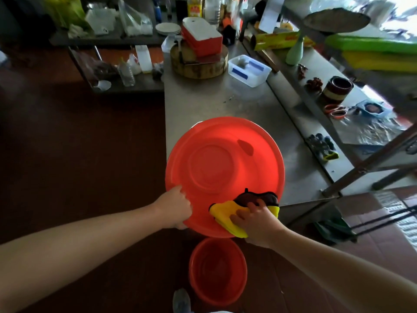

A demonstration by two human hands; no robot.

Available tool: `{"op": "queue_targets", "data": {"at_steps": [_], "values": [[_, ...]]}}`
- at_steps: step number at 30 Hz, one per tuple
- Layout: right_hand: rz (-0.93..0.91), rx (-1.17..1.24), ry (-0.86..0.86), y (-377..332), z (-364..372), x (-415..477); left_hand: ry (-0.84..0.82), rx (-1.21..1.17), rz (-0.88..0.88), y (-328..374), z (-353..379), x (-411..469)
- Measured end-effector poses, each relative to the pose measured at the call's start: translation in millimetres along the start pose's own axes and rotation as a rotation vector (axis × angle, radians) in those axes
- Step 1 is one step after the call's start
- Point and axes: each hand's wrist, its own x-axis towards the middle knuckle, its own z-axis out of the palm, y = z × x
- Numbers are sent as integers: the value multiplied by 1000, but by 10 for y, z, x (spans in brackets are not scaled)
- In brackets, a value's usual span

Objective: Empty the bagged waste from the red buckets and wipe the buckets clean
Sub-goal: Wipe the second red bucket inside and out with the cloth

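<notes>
While our left hand grips the rim of the bucket at seven o'clock, our right hand clutches a cloth against it at five. It rests on the table, with a second bucket on the floor at six.

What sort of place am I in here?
Most likely a working kitchen or food-prep area: a steel counter, a round wooden chopping block on it, and bottles of sauce and oil at the back.

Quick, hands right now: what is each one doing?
Left hand: grip closed on the rim of the red lid.
Right hand: closed on the yellow cloth, pressing it to the lid.
</notes>
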Motion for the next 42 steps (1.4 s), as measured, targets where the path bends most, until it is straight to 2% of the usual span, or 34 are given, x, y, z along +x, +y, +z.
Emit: {"op": "queue_targets", "data": {"at_steps": [3,6,10,14,19,27,33,37,42], "values": [[23,39,24,-68,17,34,-25,-195,-82,456,66,145],[58,92,29,-93,-1,81,37,-306,-187,740,22,321],[79,153,-9,-39,55,61,83,-175,-164,750,24,374],[54,67,-13,223,80,-12,138,-65,-83,510,94,283],[39,-38,-44,498,90,-76,59,-12,-5,60,-26,164],[-15,98,-130,428,134,69,-34,-89,-59,441,-23,278],[152,362,-234,232,148,396,73,-10,-3,493,-26,297],[267,516,-131,-155,177,905,207,-49,-1,531,110,371],[293,531,-90,-124,291,1456,192,-66,3,612,260,385]]}}
